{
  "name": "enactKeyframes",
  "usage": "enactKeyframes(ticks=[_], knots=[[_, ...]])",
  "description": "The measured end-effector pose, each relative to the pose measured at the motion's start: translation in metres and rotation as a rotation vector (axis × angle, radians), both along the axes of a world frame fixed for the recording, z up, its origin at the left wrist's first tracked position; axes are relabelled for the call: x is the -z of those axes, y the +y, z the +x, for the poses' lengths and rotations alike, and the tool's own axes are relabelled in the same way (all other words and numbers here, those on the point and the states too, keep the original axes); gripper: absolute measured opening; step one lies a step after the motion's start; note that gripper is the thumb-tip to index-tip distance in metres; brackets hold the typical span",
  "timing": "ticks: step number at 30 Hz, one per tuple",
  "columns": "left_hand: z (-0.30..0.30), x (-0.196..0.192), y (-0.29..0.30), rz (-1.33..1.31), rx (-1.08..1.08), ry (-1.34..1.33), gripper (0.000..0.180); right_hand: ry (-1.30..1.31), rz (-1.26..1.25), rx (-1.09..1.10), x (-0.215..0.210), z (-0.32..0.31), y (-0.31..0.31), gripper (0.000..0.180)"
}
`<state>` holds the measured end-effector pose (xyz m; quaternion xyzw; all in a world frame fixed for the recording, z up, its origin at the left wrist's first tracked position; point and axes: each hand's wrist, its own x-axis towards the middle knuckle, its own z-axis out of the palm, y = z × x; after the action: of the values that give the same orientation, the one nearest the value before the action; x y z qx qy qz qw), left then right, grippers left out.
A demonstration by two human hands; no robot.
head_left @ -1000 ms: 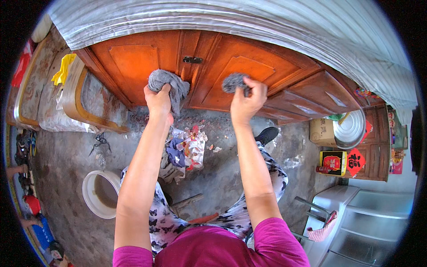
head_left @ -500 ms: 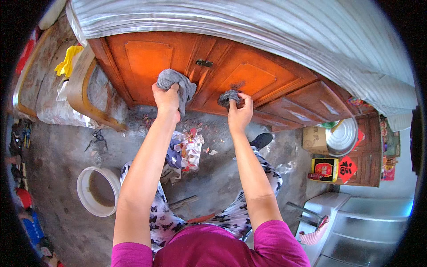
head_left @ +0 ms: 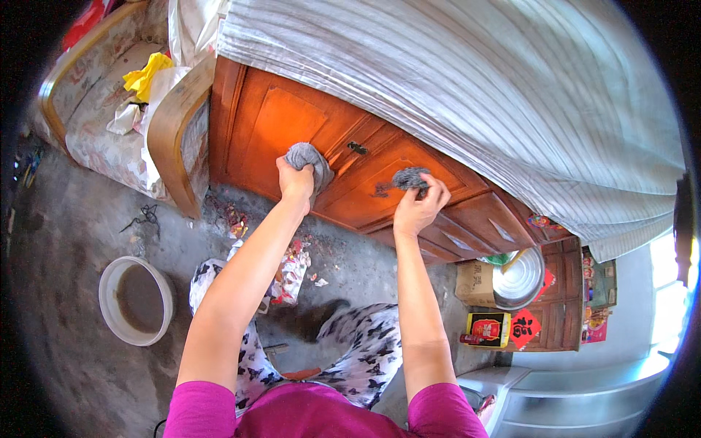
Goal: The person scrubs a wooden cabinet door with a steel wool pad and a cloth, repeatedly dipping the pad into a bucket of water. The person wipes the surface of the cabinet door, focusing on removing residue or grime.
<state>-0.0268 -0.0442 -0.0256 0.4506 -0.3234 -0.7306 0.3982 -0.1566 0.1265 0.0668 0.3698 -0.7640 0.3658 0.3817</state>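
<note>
In front of me stands an orange-brown wooden cabinet (head_left: 274,120) with panelled doors and a dark latch (head_left: 357,148) where two doors meet. My left hand (head_left: 296,179) is closed around a bunched grey cloth (head_left: 309,159), which lies against the left door near the latch. Pinched in the fingers of my right hand (head_left: 420,208) is a dark grey scouring pad (head_left: 411,178), held at the right door's panel. A dark smudge (head_left: 382,190) shows on that panel just left of the pad.
A white bucket (head_left: 166,306) of murky water stands on the floor at the left. An armchair (head_left: 171,139) with a yellow cloth (head_left: 148,75) is beyond it. Paper scraps (head_left: 293,271) litter the floor below the cabinet. Striped fabric (head_left: 467,87) drapes the cabinet top; a carton (head_left: 475,283) stands right.
The view has turned, so the cabinet appears tilted. My right hand has moved the scouring pad up and right across the panel, uncovering the smudge. My left hand stays on the cloth near the latch.
</note>
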Motion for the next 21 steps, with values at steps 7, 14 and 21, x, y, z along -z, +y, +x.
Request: enactKeyframes(ticks=[7,14,21], knots=[[0.024,-0.033,0.010,0.039,0.098,-0.050,0.043,0.123,0.027,-0.098,0.062,0.002,0.004,0.040],[0.028,-0.022,0.006,0.012,0.082,0.050,0.040,0.124,0.090,-0.105,0.092,-0.007,0.002,0.040],[0.024,-0.035,0.009,0.046,0.070,0.019,0.039,0.125,0.229,-0.134,0.100,-0.016,0.021,0.033]])
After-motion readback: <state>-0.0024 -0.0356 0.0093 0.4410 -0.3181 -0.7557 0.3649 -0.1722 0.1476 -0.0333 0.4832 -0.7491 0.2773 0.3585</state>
